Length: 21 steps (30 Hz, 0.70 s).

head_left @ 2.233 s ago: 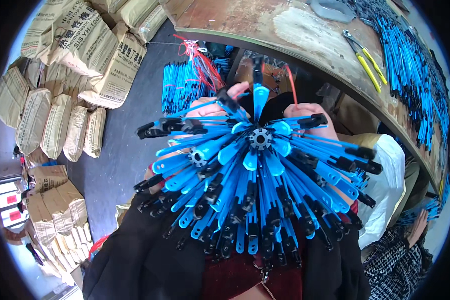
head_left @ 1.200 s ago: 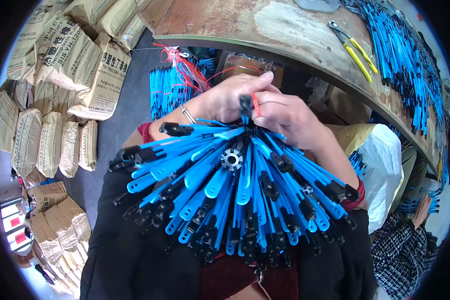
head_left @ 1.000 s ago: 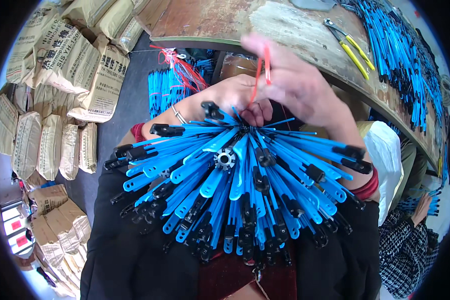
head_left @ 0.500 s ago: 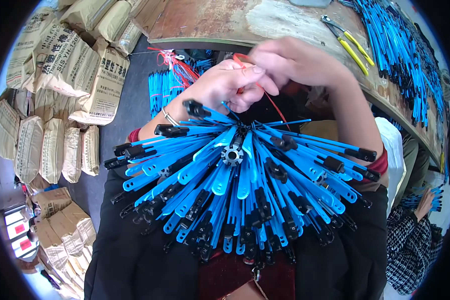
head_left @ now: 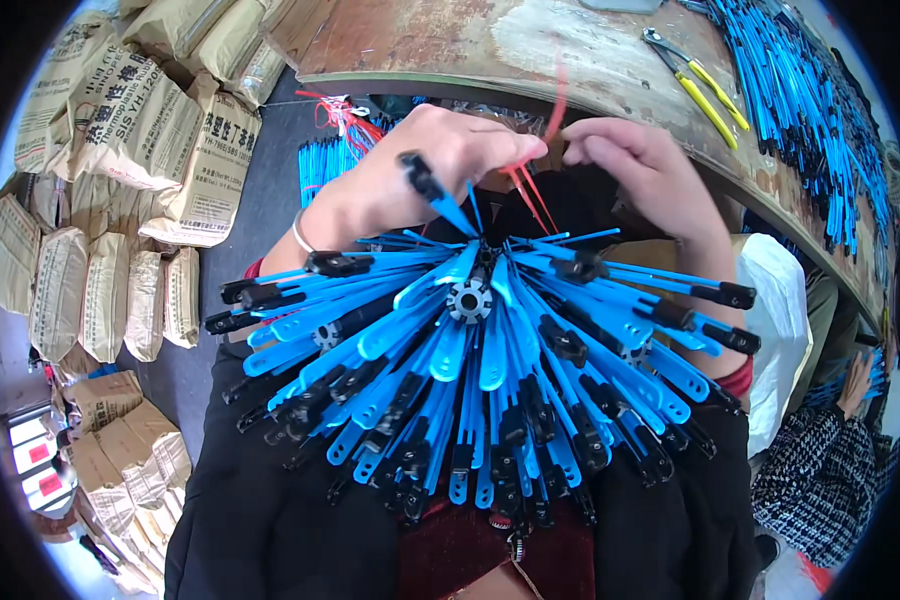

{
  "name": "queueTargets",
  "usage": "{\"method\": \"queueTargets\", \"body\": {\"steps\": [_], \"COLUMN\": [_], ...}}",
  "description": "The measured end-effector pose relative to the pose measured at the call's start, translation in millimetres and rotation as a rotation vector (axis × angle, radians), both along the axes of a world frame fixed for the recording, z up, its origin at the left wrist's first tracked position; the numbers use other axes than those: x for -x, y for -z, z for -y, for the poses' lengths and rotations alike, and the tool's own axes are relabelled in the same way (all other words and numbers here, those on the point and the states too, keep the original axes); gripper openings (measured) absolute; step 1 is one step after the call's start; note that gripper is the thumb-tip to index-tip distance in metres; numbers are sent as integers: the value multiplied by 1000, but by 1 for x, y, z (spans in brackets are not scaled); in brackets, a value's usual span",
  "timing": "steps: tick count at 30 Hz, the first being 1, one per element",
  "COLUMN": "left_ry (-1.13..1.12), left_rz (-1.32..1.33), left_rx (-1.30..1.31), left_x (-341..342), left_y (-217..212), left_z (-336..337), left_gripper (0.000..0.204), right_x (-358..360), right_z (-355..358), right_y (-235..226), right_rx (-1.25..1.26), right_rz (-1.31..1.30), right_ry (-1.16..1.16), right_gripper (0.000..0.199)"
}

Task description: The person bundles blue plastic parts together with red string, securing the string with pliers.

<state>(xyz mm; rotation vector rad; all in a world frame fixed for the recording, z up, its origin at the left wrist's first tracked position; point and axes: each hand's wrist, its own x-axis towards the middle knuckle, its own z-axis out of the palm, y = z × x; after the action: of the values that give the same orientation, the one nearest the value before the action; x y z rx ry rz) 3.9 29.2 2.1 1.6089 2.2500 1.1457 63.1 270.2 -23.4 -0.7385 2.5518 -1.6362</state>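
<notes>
Head view: bundle of blue ties sits in the person's lap, just off the near edge of the bench. Long axes converge at the gathered end up by the hands; the black-tipped free ends fan out toward the camera, left, right and down. Red string runs from the gathered end up between both hands. Left hand closed, pinching the string. Right hand fingers curled, also pinching it. Yellow-handled pliers lie on the bench toward its far edge, loose blue ties along its right side. Paper sacks stacked on the floor, left.
</notes>
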Motion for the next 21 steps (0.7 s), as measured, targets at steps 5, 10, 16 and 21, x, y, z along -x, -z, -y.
{"method": "queueTargets", "body": {"steps": [5, 10, 16, 21], "left_ry": [37, -18, -115, -324], "left_rz": [-253, -264, 36, 398], "left_rx": [-146, -120, -207, 270], "left_x": [-2, -1, 3, -6], "left_y": [-4, 3, 19, 1], "left_z": [-9, -4, -2, 7], "left_gripper": [36, 32, 24, 28], "right_x": [-3, -8, -38, -63], "right_z": [39, 37, 31, 50], "right_y": [16, 39, 9, 15], "right_rx": [542, 687, 796, 1460], "right_rz": [608, 667, 563, 395], "right_ry": [-157, -102, 170, 182], "right_gripper": [25, 24, 28, 31]}}
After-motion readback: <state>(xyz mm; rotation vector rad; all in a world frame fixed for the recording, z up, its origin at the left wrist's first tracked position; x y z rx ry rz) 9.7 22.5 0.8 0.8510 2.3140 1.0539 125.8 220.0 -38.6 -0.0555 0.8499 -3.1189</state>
